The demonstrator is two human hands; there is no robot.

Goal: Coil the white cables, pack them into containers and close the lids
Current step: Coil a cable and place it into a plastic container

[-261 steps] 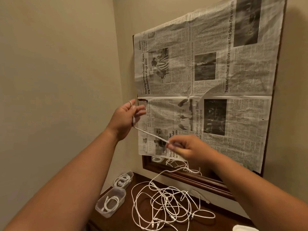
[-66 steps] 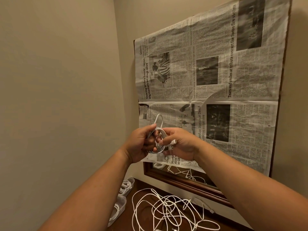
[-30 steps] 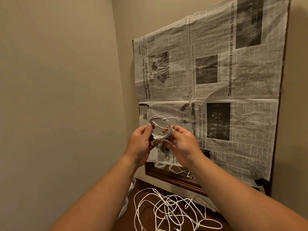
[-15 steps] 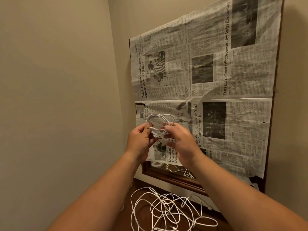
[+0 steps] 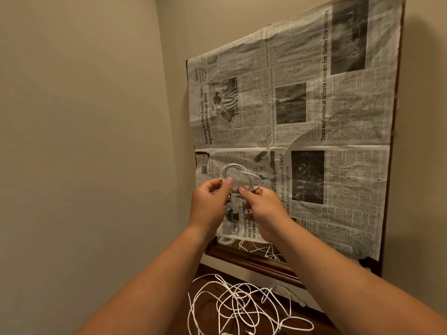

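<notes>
Single head-worn view, facing forward at newspaper-covered frame (image 5: 302, 131), hands close, raised.

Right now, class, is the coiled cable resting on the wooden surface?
No, the coiled cable is held up in front of the newspaper by both the left hand and the right hand.

The left hand (image 5: 210, 207) and right hand (image 5: 263, 211) pinch a coiled white cable (image 5: 238, 176) in front of newspaper (image 5: 302, 122) covering a framed mirror. Loose white cables (image 5: 242, 308) lie tangled on the wooden surface (image 5: 208, 288) below.
</notes>
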